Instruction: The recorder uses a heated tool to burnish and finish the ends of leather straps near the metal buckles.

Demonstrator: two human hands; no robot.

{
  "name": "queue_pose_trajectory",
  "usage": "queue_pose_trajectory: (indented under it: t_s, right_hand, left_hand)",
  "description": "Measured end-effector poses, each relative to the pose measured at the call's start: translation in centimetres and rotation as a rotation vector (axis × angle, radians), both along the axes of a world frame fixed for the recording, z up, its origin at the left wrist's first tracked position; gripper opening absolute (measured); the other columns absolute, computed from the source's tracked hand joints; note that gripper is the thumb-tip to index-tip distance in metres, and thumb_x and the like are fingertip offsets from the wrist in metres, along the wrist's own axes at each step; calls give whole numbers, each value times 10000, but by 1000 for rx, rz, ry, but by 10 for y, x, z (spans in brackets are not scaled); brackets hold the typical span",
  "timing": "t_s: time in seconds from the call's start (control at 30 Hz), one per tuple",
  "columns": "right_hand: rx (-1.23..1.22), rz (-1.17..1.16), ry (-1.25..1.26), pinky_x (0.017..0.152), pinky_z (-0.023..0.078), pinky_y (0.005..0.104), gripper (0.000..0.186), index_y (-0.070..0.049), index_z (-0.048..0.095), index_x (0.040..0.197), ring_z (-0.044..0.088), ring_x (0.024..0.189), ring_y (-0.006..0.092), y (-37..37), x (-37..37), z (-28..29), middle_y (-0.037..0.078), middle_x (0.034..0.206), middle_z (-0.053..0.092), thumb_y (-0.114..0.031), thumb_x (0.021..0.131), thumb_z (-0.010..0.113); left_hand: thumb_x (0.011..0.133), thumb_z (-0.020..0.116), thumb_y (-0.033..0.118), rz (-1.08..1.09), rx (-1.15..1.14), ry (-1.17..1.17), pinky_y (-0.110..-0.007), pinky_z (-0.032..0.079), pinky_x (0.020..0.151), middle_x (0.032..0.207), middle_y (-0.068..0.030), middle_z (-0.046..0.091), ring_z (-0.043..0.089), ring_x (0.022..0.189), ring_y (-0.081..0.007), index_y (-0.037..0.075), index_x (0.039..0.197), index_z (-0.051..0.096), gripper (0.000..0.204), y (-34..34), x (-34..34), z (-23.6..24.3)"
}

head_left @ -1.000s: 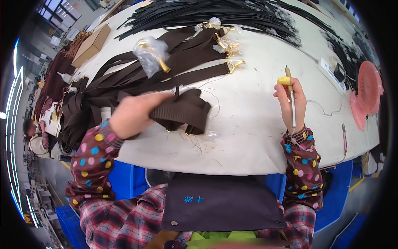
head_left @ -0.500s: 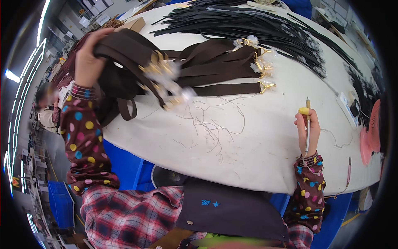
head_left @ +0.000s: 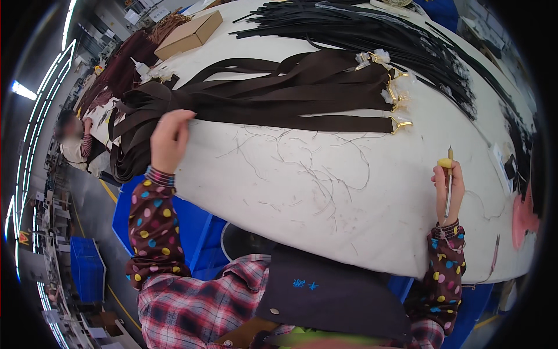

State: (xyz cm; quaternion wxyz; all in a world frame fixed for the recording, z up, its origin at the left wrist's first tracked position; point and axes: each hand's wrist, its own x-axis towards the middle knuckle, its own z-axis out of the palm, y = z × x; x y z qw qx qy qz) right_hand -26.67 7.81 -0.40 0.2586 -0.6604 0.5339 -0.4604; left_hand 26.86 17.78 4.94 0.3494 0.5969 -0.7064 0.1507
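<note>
The brown webbing straps [head_left: 279,96] are being pressed at their near edge by the left hand [head_left: 168,139], whose fingers are curled down onto the strap ends at the table's edge. From that hand the straps are being fanned away across the white table [head_left: 325,221] toward gold metal buckles [head_left: 398,99] at their far ends. Loose dark threads [head_left: 308,168] are lying between the two hands. A slim yellow-tipped tool [head_left: 449,180] is being gripped upright in the closed right hand [head_left: 449,195], well apart from the straps. Beyond the straps, black straps [head_left: 372,29] and a cardboard box [head_left: 189,35] are lying.
</note>
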Motion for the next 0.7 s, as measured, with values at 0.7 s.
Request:
queue_pose_trajectory:
  t_s: [0.7]
  right_hand:
    - [-124,36,51,593,414,201,90,-20,575,949,489,623,65,2,6,8,0,733,575,-70,879,603]
  left_hand:
    - [911,461,531,-686,523,-363,-511,149,1122,1488,-207,245,193,1397,-363,50,1431,292,728,-98,-272,-78]
